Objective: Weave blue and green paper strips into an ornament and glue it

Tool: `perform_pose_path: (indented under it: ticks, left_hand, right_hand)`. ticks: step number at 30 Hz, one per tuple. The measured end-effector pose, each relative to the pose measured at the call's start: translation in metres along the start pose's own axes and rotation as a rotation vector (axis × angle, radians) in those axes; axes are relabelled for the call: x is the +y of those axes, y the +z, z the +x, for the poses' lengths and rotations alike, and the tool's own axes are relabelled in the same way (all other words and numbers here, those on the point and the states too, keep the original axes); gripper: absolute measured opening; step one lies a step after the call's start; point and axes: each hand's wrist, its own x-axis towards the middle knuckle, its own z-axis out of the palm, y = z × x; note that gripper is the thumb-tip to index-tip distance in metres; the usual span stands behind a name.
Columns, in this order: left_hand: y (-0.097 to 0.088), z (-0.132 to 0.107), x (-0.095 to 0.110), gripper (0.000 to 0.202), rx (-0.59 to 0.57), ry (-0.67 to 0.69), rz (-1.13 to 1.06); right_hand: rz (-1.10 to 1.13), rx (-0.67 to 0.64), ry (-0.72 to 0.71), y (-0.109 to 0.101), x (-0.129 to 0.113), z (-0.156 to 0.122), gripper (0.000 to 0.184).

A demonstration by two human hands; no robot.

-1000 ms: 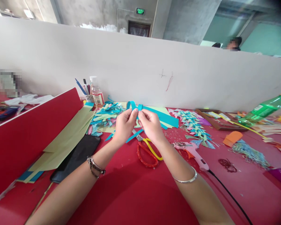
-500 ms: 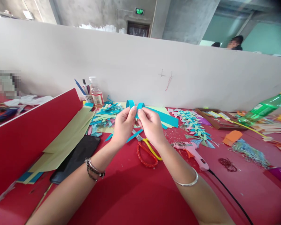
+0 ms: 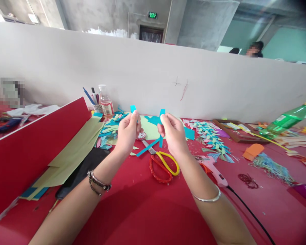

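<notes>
My left hand point(image 3: 129, 131) pinches a short piece of blue paper strip point(image 3: 133, 108), its end sticking up above the thumb. A hand's width to the right, my right hand point(image 3: 174, 134) is closed on another blue paper strip point(image 3: 162, 111), which shows above and below the fingers. Below and between the hands, scissors point(image 3: 151, 149) with red and yellow handles lie on the red table. Behind the hands are a pale green sheet point(image 3: 150, 131) and more blue paper. One narrow blue strip point(image 3: 144, 150) crosses the scissor blades.
Cut paper strips point(image 3: 113, 126) are heaped left of the hands. A pink glue gun point(image 3: 215, 170) with a black cord lies right. Beyond it are a fringed paper braid point(image 3: 209, 134), a wooden tray point(image 3: 234, 136) and a tilted green bottle point(image 3: 287, 119). A red board point(image 3: 40, 149) stands left.
My hands have moved apart. The looped blue paper between them now shows as separate pieces, one in each hand. More of the scissors and green sheet has come into sight.
</notes>
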Motion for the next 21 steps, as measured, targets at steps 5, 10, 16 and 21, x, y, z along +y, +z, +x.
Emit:
perform_pose_path:
  ticks: [5,10,16,21]
  left_hand:
    - [0.001,-0.003,0.004,0.034,-0.133,-0.048,0.207]
    - [-0.002,0.0,0.001,0.035,-0.365,-0.11,0.299]
    - [-0.003,0.0,-0.004,0.047,-0.368,0.01,0.459]
    - [-0.003,-0.003,-0.001,0.041,-0.419,0.21,0.621]
  right_hand:
    - [-0.021,-0.106,0.025,0.0,-0.002,0.0,0.024]
    - [-0.088,-0.343,0.02,-0.008,-0.008,0.002,0.02]
    - [-0.211,-0.454,0.017,-0.016,-0.011,0.002,0.023]
    - [-0.279,-0.474,-0.012,-0.016,-0.008,0.003,0.023]
